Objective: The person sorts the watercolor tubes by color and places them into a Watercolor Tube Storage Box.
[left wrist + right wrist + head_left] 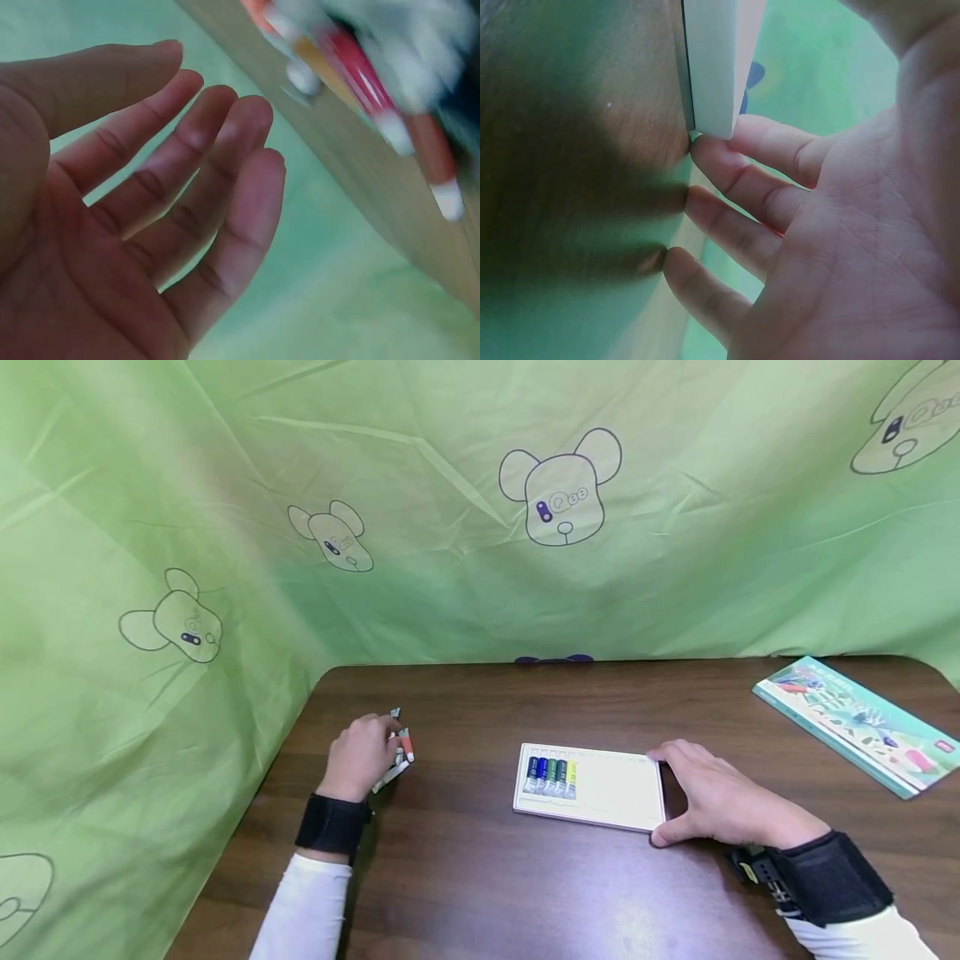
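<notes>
My left hand [373,745] hovers at the table's left side over a small heap of paint tubes [405,747]. In the left wrist view its fingers [202,172] are spread and relaxed and hold nothing, with the tubes [390,97] blurred just beyond them. A flat white tray [615,789] lies in the middle with several coloured tubes [551,775] lined up at its left end. My right hand [701,792] rests on the table against the tray's right edge, thumb at the near corner and index finger at the far corner. The right wrist view shows straight fingers [765,150] touching the tray's edge [714,67].
A dark wooden table [480,877] carries everything. A long printed teal box lid [855,722] lies at the far right. Green cloth with bear drawings [450,527] closes off the back and the left side.
</notes>
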Tool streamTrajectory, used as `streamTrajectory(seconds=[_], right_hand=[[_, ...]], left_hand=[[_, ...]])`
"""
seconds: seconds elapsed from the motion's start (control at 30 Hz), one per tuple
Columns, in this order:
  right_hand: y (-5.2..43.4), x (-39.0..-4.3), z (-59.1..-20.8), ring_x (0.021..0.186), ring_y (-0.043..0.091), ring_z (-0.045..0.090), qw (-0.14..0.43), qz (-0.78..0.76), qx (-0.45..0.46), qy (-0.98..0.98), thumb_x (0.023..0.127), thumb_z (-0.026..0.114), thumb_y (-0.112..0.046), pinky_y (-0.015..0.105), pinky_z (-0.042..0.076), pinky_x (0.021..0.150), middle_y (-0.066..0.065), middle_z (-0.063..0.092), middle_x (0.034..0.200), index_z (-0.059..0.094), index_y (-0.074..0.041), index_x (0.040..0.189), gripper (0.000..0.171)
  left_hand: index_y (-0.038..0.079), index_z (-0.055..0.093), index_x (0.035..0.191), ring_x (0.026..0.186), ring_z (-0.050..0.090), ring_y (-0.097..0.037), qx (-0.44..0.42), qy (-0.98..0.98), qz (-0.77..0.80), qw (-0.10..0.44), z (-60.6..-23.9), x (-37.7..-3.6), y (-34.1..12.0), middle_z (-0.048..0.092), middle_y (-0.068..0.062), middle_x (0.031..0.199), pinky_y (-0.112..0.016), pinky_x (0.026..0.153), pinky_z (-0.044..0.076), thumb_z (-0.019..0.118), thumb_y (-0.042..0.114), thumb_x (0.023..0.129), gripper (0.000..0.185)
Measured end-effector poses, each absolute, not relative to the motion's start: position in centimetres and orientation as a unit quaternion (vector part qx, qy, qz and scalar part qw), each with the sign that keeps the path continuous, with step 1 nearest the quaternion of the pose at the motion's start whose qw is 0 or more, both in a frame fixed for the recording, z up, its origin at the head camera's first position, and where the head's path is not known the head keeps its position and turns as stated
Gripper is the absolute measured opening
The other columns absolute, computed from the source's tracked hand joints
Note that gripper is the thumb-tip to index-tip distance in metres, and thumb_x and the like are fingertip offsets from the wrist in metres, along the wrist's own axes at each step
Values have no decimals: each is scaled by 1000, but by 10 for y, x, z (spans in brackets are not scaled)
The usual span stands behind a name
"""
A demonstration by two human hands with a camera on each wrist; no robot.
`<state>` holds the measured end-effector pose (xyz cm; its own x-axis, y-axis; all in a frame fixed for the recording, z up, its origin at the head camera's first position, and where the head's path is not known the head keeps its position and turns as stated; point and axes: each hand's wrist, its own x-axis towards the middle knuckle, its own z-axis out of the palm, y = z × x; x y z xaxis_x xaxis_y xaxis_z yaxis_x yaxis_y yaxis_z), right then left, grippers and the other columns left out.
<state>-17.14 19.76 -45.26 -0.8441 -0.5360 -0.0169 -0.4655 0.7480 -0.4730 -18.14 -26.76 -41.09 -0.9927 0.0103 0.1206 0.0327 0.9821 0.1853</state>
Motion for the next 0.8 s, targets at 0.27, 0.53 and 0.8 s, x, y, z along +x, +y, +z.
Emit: streamTrajectory(seconds=[0.27,0.53,0.8], right_hand=[[198,-170,-455,125,42,57,72,-234,-271,931,61,96,-58,64,47,100,20,61,133,55,2,136,104],[197,-171,-455,126,42,57,69,-235,-272,931,61,96,-59,64,47,100,20,61,134,56,1,137,105],[198,-172,-453,126,42,57,76,-231,-269,932,61,96,-59,65,46,101,21,61,134,55,2,137,105]], left_hand=[[6,79,106,90,71,-28,-23,-997,-70,-31,-409,-196,-297,77,-12,102,-50,79,58,74,7,94,13],[11,82,98,94,74,-30,-42,-995,-66,-56,-415,-202,-300,80,-8,100,-52,81,59,80,10,91,7],[8,78,94,84,69,-24,-40,-994,-73,-67,-422,-206,-301,76,-6,92,-48,78,58,79,10,93,3]])
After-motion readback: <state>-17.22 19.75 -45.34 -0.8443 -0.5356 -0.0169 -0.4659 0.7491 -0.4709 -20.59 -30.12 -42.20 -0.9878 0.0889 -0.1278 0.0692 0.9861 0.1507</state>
